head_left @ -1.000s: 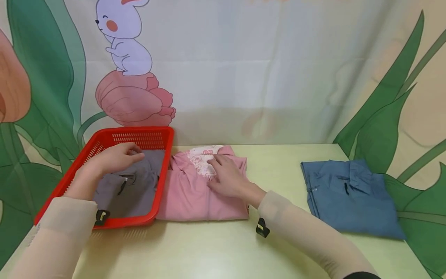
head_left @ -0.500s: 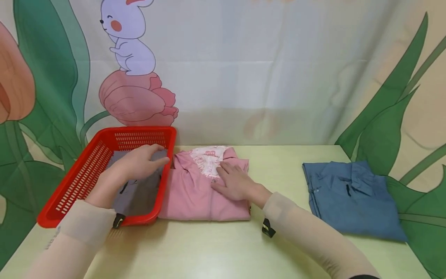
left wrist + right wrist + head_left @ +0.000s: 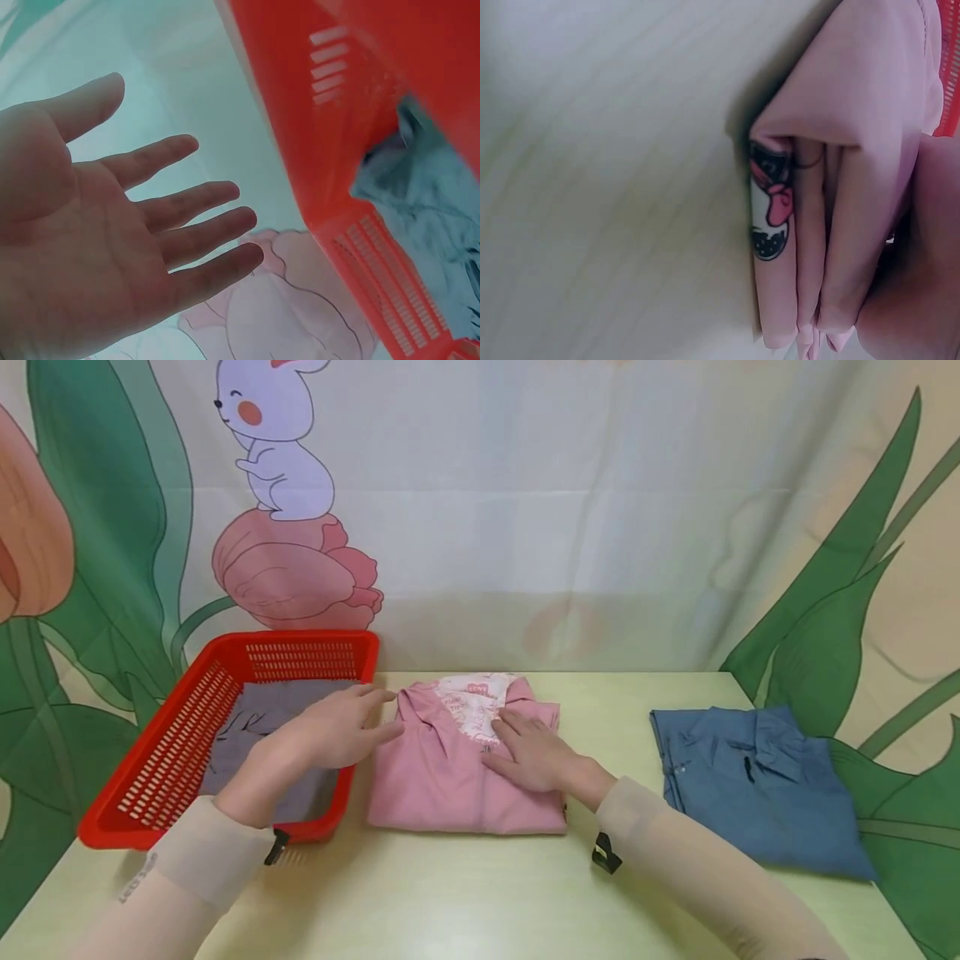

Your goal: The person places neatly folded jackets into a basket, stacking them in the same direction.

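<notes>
A folded pink garment [image 3: 431, 793] with a white printed patch at its neckline lies on the table, just right of the red basket [image 3: 101, 833]. My right hand [image 3: 536, 753] rests on its right half, fingers extended. The right wrist view shows the layered folds [image 3: 847, 195] from the side, with a small printed figure on one edge. Over the basket's right rim hovers my left hand [image 3: 330, 731], its fingertips close to the garment's left edge. In the left wrist view that hand [image 3: 120, 225] has straight, spread fingers and holds nothing.
A grey garment [image 3: 251, 718] lies inside the basket. On the right of the table lies a folded blue garment [image 3: 772, 810]. Behind the table hangs a curtain [image 3: 480, 527] printed with a rabbit and flowers.
The left hand has moved right from over the basket's inside to its right rim. The pink garment has shifted slightly right, away from the basket, with the right hand on it.
</notes>
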{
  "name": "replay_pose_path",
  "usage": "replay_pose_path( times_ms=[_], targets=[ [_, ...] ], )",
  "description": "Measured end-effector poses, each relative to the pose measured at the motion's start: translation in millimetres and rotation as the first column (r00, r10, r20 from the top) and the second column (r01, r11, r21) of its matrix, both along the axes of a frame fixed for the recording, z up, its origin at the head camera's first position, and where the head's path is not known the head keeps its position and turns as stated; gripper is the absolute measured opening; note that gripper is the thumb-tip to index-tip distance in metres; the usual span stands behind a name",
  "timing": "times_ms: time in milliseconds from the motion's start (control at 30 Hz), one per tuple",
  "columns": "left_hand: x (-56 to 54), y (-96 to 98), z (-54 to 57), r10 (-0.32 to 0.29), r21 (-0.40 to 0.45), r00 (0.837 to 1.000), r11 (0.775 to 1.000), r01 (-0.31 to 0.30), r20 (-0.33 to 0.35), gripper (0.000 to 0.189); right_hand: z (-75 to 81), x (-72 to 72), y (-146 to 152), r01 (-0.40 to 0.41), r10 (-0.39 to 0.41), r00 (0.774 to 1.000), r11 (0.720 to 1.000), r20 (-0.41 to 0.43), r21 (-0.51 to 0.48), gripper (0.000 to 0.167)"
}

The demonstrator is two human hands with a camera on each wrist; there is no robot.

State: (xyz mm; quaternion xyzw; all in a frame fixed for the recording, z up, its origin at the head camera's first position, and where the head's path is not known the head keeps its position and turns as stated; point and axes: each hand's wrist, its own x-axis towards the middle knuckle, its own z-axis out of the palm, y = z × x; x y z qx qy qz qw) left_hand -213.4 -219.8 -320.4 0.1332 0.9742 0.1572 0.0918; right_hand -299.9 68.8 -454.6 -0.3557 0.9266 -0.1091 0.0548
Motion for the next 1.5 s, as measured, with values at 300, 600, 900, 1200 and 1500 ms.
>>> replay_pose_path(
  times_ms=[300,600,900,1200,1500],
  targets=[
    [8.1,25.8,-10.8,-0.091,-0.07,0.996,0.993,0.091,-0.003,0.063,-2.1,2.1,28.1,0.007,-0.006,1.0,0.998,0.025,-0.055,0.074],
    [22.4,47.2,-24.3,-0.121,-0.035,0.993,0.992,0.121,0.016,0.064,2.1,-1.5,51.6,0.053,-0.033,0.99,0.987,0.134,-0.151,0.078],
    [29.9,60.7,-55.7,-0.002,0.079,1.0,0.997,0.002,-0.007,0.071,0.3,-6.5,69.9,0.092,-0.019,0.985,0.898,0.17,-0.43,0.066],
    [22.6,72.5,-75.5,0.096,0.226,0.995,0.97,-0.09,-0.015,0.08,13.4,-8.7,93.0,0.426,-0.343,0.904,0.707,0.253,-0.565,0.048],
    [6.5,83.4,-83.0,0.21,0.43,0.977,0.88,-0.202,0.03,0.089,15.4,-9.7,107.1,0.686,-0.459,0.696,0.652,0.552,-0.323,0.066]
  ],
)
